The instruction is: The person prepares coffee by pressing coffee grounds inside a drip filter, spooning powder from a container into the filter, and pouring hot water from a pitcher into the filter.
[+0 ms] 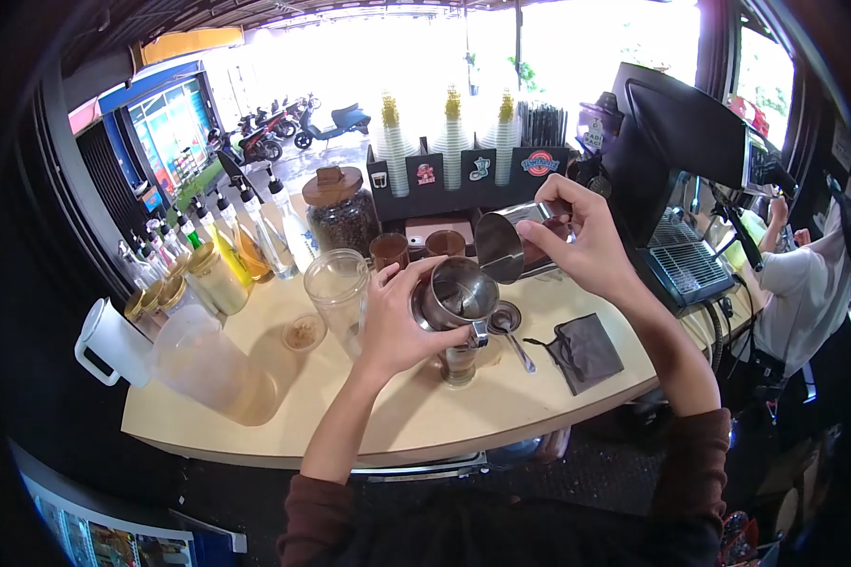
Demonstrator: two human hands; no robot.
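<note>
My left hand (402,319) is wrapped round an open metal cup (461,295), which is held above the counter over a small glass jar (459,367). My right hand (581,236) pinches a round metal piece (499,248), tilted beside the cup's upper right rim. Dark bits show at the bottom of the cup. A tall clear jar (337,283) stands left of my left hand. Right of the cup, a spoon (520,350) rests by a small round dish (505,317), near a dark cloth pouch (588,353).
On the wooden counter (321,430) stand a cloudy pitcher (208,369), a white jug (113,340), pump bottles (246,241) and a coffee-bean jar (342,222). Stacked cups (452,151) are behind. An espresso machine (686,255) and another person (804,283) are at right.
</note>
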